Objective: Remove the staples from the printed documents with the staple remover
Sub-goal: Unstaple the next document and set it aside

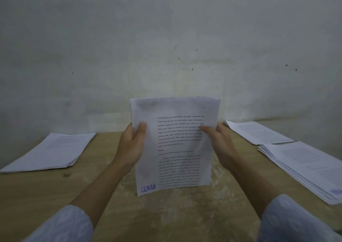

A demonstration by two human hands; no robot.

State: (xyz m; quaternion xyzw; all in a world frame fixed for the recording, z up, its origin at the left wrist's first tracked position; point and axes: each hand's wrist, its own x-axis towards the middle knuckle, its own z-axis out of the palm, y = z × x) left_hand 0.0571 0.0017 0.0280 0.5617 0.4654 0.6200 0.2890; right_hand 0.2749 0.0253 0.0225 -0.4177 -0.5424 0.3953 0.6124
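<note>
A printed document (175,145) of several white sheets is held upright above the middle of the wooden table (103,195). It carries black text and a blue "LUNAS" stamp at its lower left corner. My left hand (132,143) grips its left edge, thumb on the front page. My right hand (220,145) holds its right edge, thumb across the text. No staple remover is in view, and I cannot make out a staple on the document.
A stack of printed sheets (53,151) lies flat on the table at the left. Two more piles lie at the right, one further back (259,132) and a thicker one (303,167) nearer. A plain grey wall (166,47) rises directly behind the table.
</note>
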